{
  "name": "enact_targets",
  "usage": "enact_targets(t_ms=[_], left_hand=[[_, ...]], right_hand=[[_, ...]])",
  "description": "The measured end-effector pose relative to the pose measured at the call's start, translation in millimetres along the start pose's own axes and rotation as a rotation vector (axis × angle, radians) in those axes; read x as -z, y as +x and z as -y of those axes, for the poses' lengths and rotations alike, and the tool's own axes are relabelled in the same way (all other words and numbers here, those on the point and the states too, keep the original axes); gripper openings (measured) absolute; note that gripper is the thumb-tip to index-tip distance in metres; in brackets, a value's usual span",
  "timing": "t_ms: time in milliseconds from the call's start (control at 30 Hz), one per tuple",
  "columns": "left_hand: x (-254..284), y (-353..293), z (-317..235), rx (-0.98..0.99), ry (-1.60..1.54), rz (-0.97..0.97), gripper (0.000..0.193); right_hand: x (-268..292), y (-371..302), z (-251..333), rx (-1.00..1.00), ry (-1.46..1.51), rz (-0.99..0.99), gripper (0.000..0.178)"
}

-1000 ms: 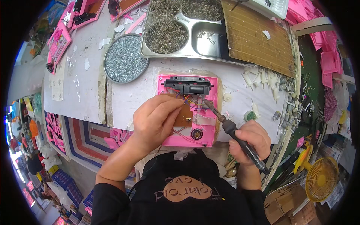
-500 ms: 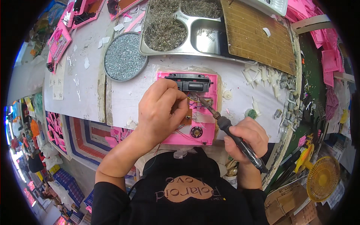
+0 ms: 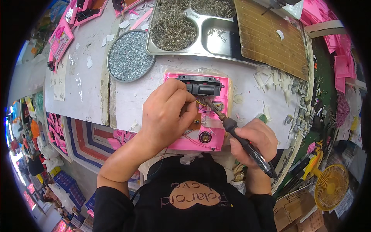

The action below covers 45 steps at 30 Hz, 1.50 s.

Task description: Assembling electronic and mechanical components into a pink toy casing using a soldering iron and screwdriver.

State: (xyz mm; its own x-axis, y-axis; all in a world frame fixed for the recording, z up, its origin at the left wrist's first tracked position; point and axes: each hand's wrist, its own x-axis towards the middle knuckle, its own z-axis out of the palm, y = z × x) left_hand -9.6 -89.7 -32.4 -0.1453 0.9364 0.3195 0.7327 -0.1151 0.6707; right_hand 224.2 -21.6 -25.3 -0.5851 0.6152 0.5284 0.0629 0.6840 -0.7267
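Note:
A pink plastic casing (image 3: 220, 133) lies open on the table in front of me, with a black battery-box-like part (image 3: 206, 89) across its far end. Lower in it sit a small round speaker (image 3: 205, 137) and a brown circuit board (image 3: 196, 122), with thin wires running between parts. My left hand (image 3: 166, 106) is closed in a pinch over the casing's left side, its fingertips at a thin yellow wire (image 3: 201, 103); the exact grip is partly hidden. My right hand (image 3: 255, 141) grips the dark handle of a soldering iron (image 3: 230, 125), whose tip reaches in beside the left fingertips.
Beyond the casing stand a round tray (image 3: 109, 63) of small metal screws and a steel compartment tray (image 3: 152, 49) of springs. A brown board (image 3: 276, 38) lies right of them. White plastic pieces (image 3: 272, 81) and metal parts (image 3: 299, 123) lie rightward. A dark tool (image 3: 278, 4) hangs at the top.
The soldering iron's tip has moved slightly closer to my left fingertips. The view has shifted a little, and a dark tool now shows at the top right. Both hands keep their grips.

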Motion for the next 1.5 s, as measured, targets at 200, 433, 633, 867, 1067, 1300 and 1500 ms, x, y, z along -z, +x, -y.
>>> enact_targets(t_ms=[200,433,633,867,1067,1300,1500], left_hand=[[6,-2,2,-0.215,0.014,-0.005,0.022],[6,3,12,-0.361,0.13,0.07,0.025],[-1,-4,7,-0.172,0.139,-0.039,0.019],[0,-3,2,-0.085,0.11,-0.032,0.018],[-2,-3,4,-0.09,0.085,-0.037,0.017],[-5,-5,7,-0.083,0.066,-0.062,0.017],[-6,-5,7,-0.086,0.077,-0.075,0.016]], right_hand=[[5,-2,6,-0.024,-0.018,0.009,0.027],[7,-8,4,-0.01,-0.045,-0.023,0.026],[4,-4,4,-0.004,-0.013,-0.013,0.026],[2,1,4,-0.011,-0.016,-0.006,0.026],[0,1,3,-0.012,-0.012,0.001,0.026],[-1,3,3,0.001,-0.01,0.007,0.027],[-2,2,1,0.01,-0.011,0.002,0.026]])
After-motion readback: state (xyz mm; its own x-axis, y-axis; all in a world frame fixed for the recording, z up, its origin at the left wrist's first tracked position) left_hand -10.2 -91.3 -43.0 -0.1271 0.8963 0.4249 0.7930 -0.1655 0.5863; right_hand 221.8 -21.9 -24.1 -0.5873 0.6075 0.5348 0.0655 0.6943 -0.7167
